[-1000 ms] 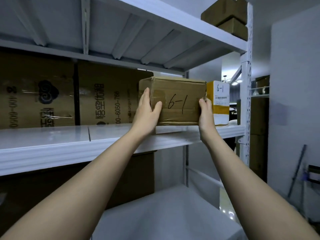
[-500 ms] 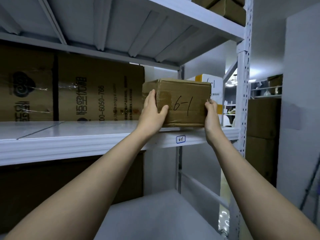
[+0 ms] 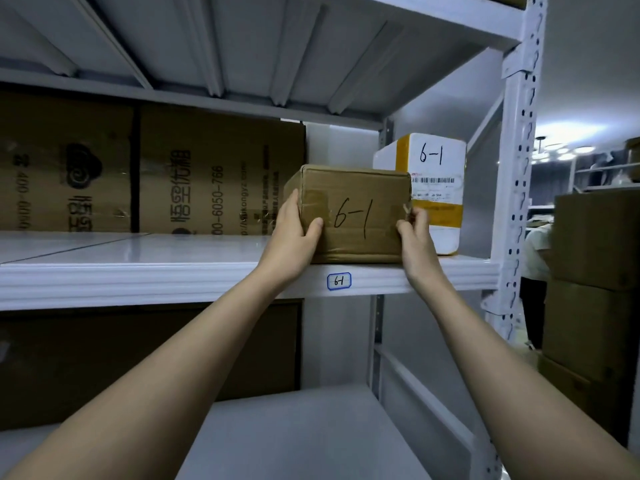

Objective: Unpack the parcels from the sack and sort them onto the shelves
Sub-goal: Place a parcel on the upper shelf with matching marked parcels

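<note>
Box set on shelf 6-1

The box (image 3: 353,216), carried a second ago, is now rested on the shelf (image 3: 173,268), gripped by left hand (image 3: 294,233) and right hand (image 3: 415,233); release remains.

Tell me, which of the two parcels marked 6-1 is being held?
The plain brown cardboard box, gripped by the left hand and right hand at the shelf edge. The white and yellow parcel behind it stands untouched.
</note>
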`<action>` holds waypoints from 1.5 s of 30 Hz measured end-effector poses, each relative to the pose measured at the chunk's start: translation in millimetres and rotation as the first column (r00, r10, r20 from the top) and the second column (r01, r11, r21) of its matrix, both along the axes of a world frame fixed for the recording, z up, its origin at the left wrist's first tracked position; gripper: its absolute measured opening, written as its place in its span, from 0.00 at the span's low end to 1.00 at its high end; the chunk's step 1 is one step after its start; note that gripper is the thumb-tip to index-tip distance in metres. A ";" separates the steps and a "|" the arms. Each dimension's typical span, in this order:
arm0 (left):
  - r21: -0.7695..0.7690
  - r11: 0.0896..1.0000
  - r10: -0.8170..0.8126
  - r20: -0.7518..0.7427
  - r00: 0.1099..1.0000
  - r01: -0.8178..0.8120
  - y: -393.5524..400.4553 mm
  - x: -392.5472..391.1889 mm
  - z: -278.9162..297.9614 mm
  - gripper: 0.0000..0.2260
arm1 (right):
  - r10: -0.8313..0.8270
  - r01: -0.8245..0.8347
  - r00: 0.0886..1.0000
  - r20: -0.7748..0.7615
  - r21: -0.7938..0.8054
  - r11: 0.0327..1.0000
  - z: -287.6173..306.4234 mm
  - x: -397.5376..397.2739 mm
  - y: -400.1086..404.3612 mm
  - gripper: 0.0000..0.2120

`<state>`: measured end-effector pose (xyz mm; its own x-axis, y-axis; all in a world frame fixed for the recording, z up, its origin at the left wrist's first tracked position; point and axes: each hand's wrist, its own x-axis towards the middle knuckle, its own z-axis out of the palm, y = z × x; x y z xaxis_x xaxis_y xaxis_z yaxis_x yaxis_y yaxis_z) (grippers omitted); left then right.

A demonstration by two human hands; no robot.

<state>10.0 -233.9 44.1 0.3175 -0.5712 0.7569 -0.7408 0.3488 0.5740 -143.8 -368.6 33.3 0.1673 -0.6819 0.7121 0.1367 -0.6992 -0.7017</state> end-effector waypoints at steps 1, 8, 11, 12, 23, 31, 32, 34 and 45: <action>0.001 1.000 0.009 0.001 1.000 -0.009 -2.0 0.9 0.3 0.26 | -0.029 0.028 0.999 -0.029 -0.027 0.999 -1.4 -1.1 -3.0 0.10; 0.232 0.960 0.156 0.020 0.988 -0.156 -13.7 9.2 10.4 0.30 | -0.265 0.254 0.946 -0.187 -0.082 0.964 -0.4 -6.0 -20.5 0.16; 0.304 0.917 0.245 0.084 0.966 -0.259 -17.8 7.2 16.1 0.29 | -0.335 0.338 0.911 -0.241 -0.030 0.941 3.0 -8.3 -24.2 0.16; 0.320 0.899 0.278 0.113 0.954 -0.300 -19.7 6.6 17.9 0.29 | -0.344 0.350 0.901 -0.263 -0.025 0.936 3.9 -8.9 -25.7 0.16; 0.391 0.835 0.362 0.140 0.922 -0.387 -48.1 12.5 28.7 0.17 | -0.415 0.460 0.779 -0.470 -0.020 0.888 19.7 -7.2 -33.9 0.13; 0.358 0.859 0.354 0.104 0.930 -0.367 -58.5 16.8 23.1 0.16 | -0.460 0.496 0.790 -0.406 -0.021 0.868 14.3 -5.4 -37.0 0.12; 0.351 0.862 0.352 0.105 0.930 -0.366 -58.3 17.0 22.7 0.16 | -0.463 0.496 0.791 -0.400 -0.022 0.868 14.1 -5.0 -37.2 0.12; 0.342 0.867 0.348 0.108 0.931 -0.363 -57.9 16.6 21.8 0.15 | -0.471 0.502 0.791 -0.390 -0.026 0.865 13.9 -4.9 -37.5 0.12; 0.401 0.846 0.329 0.125 0.936 -0.351 -45.7 18.3 22.5 0.19 | -0.522 0.528 0.821 -0.230 -0.043 0.848 8.8 -7.5 -28.4 0.10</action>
<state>28.2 -279.6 66.7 0.5176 -0.6961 0.4974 -0.8010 -0.1898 0.5678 -151.3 -397.0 42.0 -0.0675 -0.7271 0.6832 -0.4092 -0.6043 -0.6836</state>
